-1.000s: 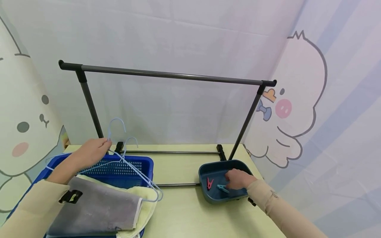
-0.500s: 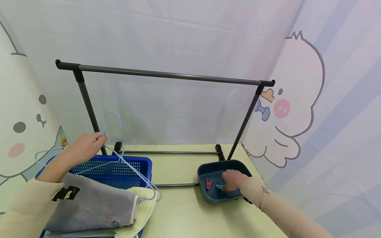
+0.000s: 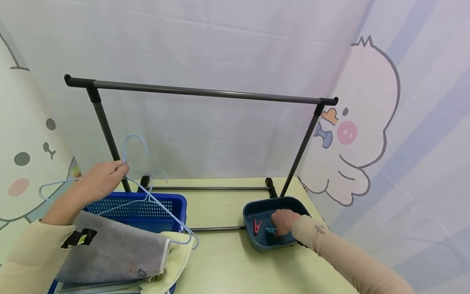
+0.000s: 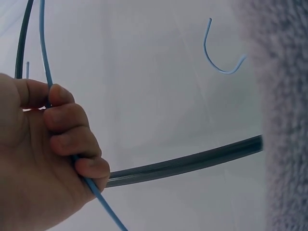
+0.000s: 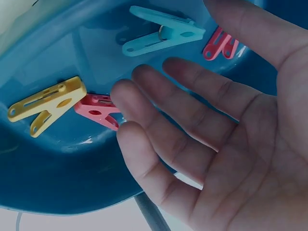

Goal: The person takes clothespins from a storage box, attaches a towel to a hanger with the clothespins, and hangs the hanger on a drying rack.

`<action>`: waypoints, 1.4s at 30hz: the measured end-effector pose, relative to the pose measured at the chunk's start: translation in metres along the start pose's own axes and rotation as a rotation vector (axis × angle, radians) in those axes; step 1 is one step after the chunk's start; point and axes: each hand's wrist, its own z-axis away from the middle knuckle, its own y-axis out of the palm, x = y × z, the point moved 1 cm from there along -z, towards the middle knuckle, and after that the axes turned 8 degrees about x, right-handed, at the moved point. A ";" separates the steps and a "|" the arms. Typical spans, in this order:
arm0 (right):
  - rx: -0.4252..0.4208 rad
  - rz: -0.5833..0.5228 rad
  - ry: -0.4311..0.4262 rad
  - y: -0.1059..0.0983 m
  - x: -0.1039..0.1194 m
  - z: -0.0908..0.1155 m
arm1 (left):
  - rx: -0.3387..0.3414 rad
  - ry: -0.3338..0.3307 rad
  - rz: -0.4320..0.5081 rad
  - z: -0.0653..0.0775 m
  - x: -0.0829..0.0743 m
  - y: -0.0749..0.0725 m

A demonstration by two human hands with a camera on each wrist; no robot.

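in the head view, a gray cloth [image 3: 114,249] and a yellow cloth [image 3: 178,255] are contained in the blue basket [image 3: 181,208] at left. over it, a light-blue hanger [image 3: 135,135], bearing no cloth, is gripped by the left hand [image 3: 103,178] but not yet hooked on the black rail [image 3: 205,92]. at right, plastic clothespins [image 5: 192,32] are contained, not yet taken, in the dark-blue bin [image 3: 264,213]; nothing is gripped by the right hand [image 3: 284,221], fingers loosely extended.

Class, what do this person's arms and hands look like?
The left sleeve and right sleeve are long and cream. A black band with a yellow patch marks the left cuff; a black piece shows under the right. The left hand and right hand are gloveless.
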 end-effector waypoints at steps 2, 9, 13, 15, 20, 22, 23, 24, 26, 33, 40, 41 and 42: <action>0.002 0.004 -0.001 0.001 0.000 -0.002 | -0.002 -0.004 -0.008 0.000 -0.001 0.000; -0.009 0.020 -0.022 0.003 0.000 -0.004 | -0.007 -0.005 -0.023 -0.001 -0.003 -0.001; -0.010 0.051 -0.033 0.003 0.001 -0.005 | -0.009 -0.005 -0.017 -0.001 -0.004 -0.001; -0.013 0.068 -0.035 0.002 0.002 -0.004 | -0.011 -0.005 -0.016 -0.001 -0.004 -0.002; -0.014 0.075 -0.034 0.000 0.007 -0.003 | -0.016 0.002 -0.017 0.000 -0.004 -0.002; -0.008 0.073 -0.034 0.000 0.009 -0.002 | -0.019 0.004 -0.015 0.000 -0.004 -0.002; -0.003 0.074 -0.034 0.000 0.010 -0.003 | -0.020 0.002 -0.012 0.000 -0.004 -0.002; 0.000 0.077 -0.034 -0.001 0.010 -0.003 | -0.020 0.001 -0.012 0.000 -0.005 -0.002; 0.005 0.088 -0.035 0.000 0.011 -0.003 | -0.018 -0.002 -0.012 -0.001 -0.005 -0.002; -0.005 0.118 -0.053 0.003 0.012 -0.007 | -0.021 0.006 -0.012 -0.001 -0.006 -0.001; -0.017 0.103 -0.063 0.004 0.010 -0.009 | -0.014 0.009 -0.023 -0.001 -0.007 0.000; -0.019 0.099 -0.064 0.004 0.010 -0.009 | -0.014 0.007 -0.026 -0.001 -0.007 0.000; -0.022 0.094 -0.064 0.004 0.010 -0.009 | -0.014 0.005 -0.028 -0.001 -0.007 0.001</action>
